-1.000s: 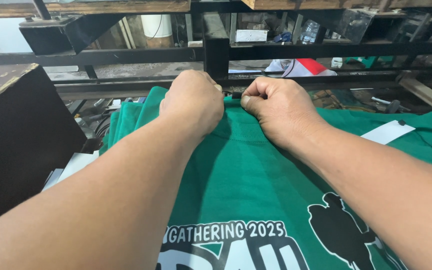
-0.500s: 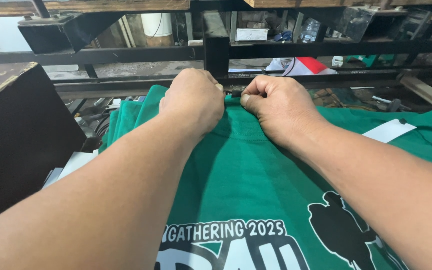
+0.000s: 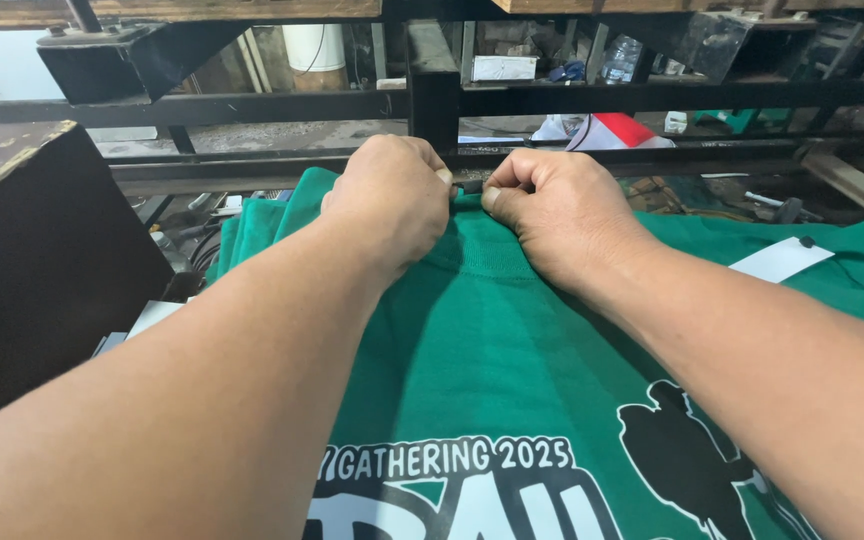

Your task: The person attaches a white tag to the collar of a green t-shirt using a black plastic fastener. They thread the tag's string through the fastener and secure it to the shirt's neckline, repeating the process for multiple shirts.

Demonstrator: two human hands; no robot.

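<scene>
Fisted left hand (image 3: 392, 200), right hand (image 3: 557, 210) on green shirt (image 3: 492, 330)

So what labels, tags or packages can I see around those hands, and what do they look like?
White tag: flat, four-sided, lying on the green shirt right of the right hand.
Printed design: white lettering plus a black silhouette, on the shirt's front near the bottom edge.
White box: small, rectangular, behind the black frame above the left hand.
Clear bottle: further right, too small to detail.
</scene>
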